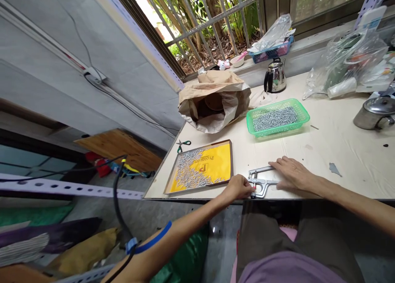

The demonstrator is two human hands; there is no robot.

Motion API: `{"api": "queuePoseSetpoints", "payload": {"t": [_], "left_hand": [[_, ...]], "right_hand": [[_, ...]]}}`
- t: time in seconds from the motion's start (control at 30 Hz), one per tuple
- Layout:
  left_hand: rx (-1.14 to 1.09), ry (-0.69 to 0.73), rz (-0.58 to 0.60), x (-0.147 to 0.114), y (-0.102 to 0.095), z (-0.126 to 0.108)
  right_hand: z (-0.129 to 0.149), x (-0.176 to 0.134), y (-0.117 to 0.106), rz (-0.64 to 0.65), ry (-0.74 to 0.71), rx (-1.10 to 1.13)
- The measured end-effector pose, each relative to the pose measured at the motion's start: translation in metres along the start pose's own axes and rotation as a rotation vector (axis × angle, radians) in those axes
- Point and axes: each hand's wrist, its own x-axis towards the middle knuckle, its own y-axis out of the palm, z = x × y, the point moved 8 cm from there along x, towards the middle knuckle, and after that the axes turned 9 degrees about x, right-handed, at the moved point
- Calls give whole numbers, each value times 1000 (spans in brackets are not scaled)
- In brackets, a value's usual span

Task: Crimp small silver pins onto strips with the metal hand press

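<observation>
A silver plier-like hand tool (pixel 262 182) with a coil spring and a small red part lies at the table's front edge, its two long handles spread apart. My right hand (pixel 291 174) spans the handle ends, fingers on the upper handle and thumb by the lower one. At the tool's head, the fingers of my left hand (pixel 239 187) are pinched together; whatever is between them is hidden. Just left is a shallow tray (pixel 231 161) with a yellow bottom, holding many small silver metal pins (pixel 193 176). A green plastic basket (pixel 253 131) farther back holds more such pins (pixel 276 118).
Green-handled scissors (pixel 184 143) lie behind the tray. An open brown paper bag (pixel 228 89) stands at the back left. A steel kettle (pixel 277 78), a clear plastic bag (pixel 339 65) and a metal pot (pixel 375 113) occupy the back and right. A black cable (pixel 115 196) hangs by my left arm.
</observation>
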Motion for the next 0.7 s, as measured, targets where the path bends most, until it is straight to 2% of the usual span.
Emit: {"api": "queuePoseSetpoints", "payload": {"t": [0.1,0.17,0.27,0.33,0.43,0.53,0.7], "left_hand": [[283,275,-364,-11,-12,-37],[394,489,-453,-13,-6,-64],[475,724,-430,-2,6,-87],[502,798,-397,8,8,-91],[540,799,-383,19,7,-89],[571,803,-378,21,8,-93],[512,915,-335,14,19,-104]], "right_hand": [[3,-3,0,-28,-2,43],[2,-4,1,-39,6,56],[-5,-5,6,18,32,74],[-13,-8,6,55,89,63],[-18,-14,0,59,157,20],[-11,-19,-4,58,138,11],[-1,-27,2,-2,94,-42]]}}
